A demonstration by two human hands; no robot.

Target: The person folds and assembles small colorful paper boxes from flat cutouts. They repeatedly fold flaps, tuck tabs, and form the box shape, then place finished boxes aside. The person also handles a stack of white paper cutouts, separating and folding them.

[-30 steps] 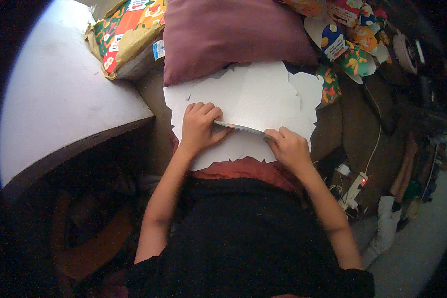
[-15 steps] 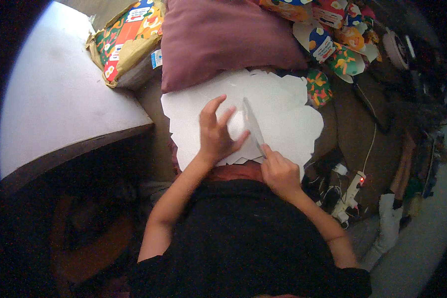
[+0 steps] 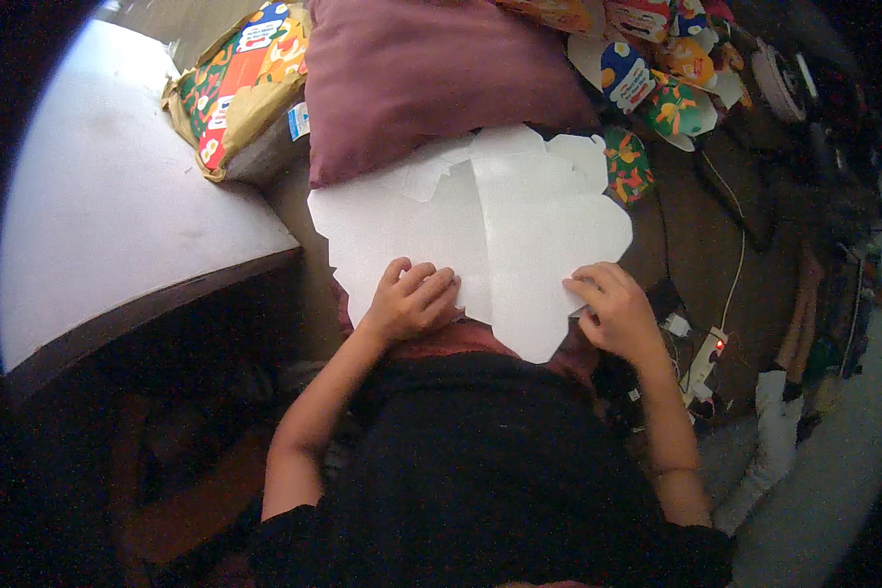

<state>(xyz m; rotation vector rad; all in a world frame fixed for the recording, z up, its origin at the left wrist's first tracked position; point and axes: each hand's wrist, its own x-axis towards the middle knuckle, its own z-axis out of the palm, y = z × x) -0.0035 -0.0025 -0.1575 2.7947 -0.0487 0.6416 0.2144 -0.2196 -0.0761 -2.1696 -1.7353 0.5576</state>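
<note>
– Dim room, white tabletop (image 3: 137,196) off to the left, mauve cushion (image 3: 441,78) straight ahead. Anything else up there?

– Yes. Bright printed package (image 3: 240,88) with crumpled brown edges, just beside the tabletop. At upper right, loose heap of printed card (image 3: 671,98), much the same colours. Lower on the right, power strip (image 3: 701,367), red light lit.

– And the white sheets (image 3: 382,225)?

– Lie between cushion and black shirt (image 3: 490,461), overlapping, outlines scalloped and jagged. Uppermost on the right side: front sheet (image 3: 549,245), narrowing to a blunt end near the shirt. Reddish cloth (image 3: 461,340) just below the near edge.

– Left hand (image 3: 412,299)?

– Rests on the near edge of the sheets, back upward, fingers curled. Cannot tell whether gripping or only pressing.

– Right hand (image 3: 612,304)?

– Well apart from the left. Pinches the right edge of the front sheet, fingers bent, fingertips on the upper face.
</note>
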